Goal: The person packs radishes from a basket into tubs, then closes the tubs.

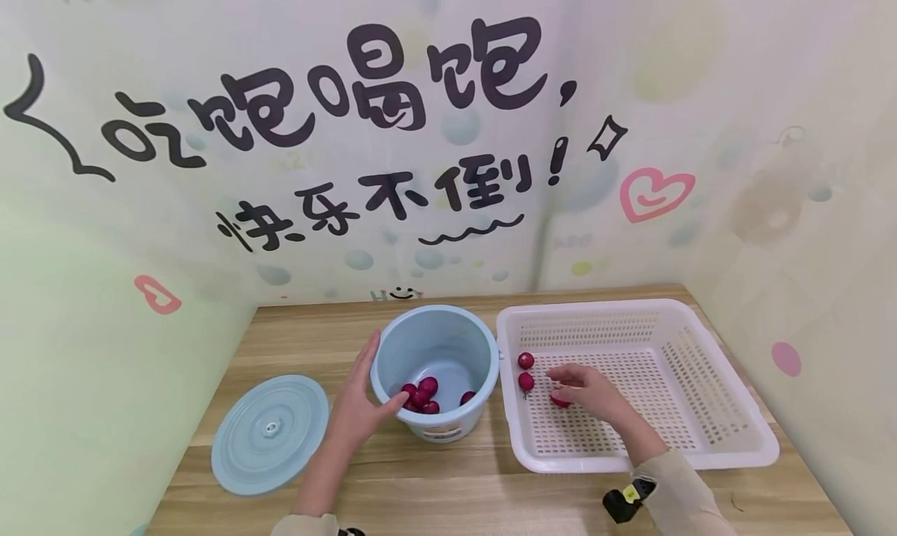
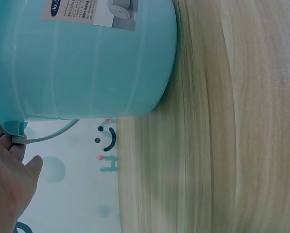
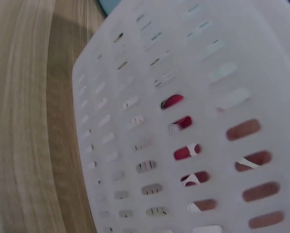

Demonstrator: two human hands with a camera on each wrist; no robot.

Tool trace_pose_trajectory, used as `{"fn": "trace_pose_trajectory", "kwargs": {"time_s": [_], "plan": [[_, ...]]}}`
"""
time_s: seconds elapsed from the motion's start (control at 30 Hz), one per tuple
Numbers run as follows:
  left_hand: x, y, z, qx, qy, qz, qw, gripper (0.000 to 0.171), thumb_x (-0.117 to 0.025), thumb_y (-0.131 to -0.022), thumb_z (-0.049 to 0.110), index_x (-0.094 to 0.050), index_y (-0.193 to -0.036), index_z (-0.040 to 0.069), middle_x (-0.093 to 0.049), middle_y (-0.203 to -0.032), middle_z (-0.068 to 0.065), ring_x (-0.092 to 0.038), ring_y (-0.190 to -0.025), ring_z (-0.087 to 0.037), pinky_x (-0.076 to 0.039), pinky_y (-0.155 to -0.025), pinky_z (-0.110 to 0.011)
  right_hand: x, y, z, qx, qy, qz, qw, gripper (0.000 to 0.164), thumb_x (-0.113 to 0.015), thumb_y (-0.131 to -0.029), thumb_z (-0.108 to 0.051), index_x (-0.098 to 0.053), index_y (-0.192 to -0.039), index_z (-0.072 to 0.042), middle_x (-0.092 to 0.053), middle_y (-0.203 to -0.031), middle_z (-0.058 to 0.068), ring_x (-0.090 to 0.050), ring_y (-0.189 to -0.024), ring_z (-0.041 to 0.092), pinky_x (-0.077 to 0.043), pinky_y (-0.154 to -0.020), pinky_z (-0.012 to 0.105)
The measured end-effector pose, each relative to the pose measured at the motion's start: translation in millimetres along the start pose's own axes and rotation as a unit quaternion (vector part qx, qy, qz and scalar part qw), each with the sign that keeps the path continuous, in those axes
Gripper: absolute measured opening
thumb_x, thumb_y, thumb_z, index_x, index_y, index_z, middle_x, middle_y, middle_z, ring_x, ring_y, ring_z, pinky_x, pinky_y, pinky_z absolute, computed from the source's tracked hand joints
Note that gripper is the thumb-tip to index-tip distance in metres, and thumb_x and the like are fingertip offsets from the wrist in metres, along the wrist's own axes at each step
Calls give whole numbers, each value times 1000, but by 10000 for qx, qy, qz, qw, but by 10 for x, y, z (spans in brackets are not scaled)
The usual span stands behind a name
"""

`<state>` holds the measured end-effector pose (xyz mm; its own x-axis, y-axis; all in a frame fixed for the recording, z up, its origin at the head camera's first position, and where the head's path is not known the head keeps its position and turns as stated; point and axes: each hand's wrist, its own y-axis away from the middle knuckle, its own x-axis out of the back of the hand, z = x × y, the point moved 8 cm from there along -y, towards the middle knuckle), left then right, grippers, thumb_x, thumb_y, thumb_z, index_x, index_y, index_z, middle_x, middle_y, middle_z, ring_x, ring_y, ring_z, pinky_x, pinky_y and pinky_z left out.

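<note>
Small red round fruits: some lie at the bottom of the pale blue round plastic bucket (image 1: 436, 368), two (image 1: 525, 371) lie on the floor of the white perforated plastic basket (image 1: 631, 380), and one (image 1: 559, 400) is under the fingers of the right hand.
Right hand (image 1: 587, 389): it reaches inside the basket with the fingers curled down on that one fruit, so it seems to pinch it. The right wrist view shows only red and skin tones through the basket slots (image 3: 183, 151).
Left hand (image 1: 364, 400): the fingers lie rather straight against the near left side of the bucket, the fingertips at its rim. I judge it steadies the bucket so that it does not slide.
Bucket: upright, without lid, just beside the left wall of the basket, so the way between them is short. A thin handle (image 2: 52, 133) hangs on its side.
Round blue plastic lid (image 1: 269, 433): flat on the wooden tabletop (image 1: 462, 481), well to the left of the bucket, away from both hands.
</note>
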<state>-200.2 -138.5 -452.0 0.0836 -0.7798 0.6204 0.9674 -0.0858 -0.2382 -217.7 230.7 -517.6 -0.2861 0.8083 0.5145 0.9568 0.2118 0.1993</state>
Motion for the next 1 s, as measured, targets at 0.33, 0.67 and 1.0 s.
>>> {"fn": "trace_pose_trajectory", "kwargs": {"time_s": [0.33, 0.67, 1.0], "plan": [[-5, -5, 9, -67, -23, 13, 10000, 98, -80, -78, 37, -27, -159, 19, -30, -164, -9, -31, -150, -38, -38, -111, -64, -72, 36, -5, 16, 310, -360, 9989, 39, -69, -85, 0, -65, -124, 4, -66, -120, 24, -63, -111, 38, -55, -94, 48], [1, -5, 32, -220, -27, 80, 9997, 97, -80, -77, 36, -29, -158, 15, -32, -163, -11, -33, -149, -38, -37, -113, -64, -66, 19, 92, -449, 809, -311, 9952, 27, -73, -78, 5, -73, -105, -1, -72, -98, 11, -62, -89, 20, -54, -78, 36], [0, -8, -2, -111, -14, 22, 9999, 98, -79, -78, 38, -26, -159, 22, -31, -164, -9, -32, -150, -37, -37, -113, -64, -125, 21, 156, -542, 344, -516, 9966, 21, -71, -78, 9, -71, -96, 0, -61, -81, 6, -55, -76, 17, -53, -64, 27]]}}
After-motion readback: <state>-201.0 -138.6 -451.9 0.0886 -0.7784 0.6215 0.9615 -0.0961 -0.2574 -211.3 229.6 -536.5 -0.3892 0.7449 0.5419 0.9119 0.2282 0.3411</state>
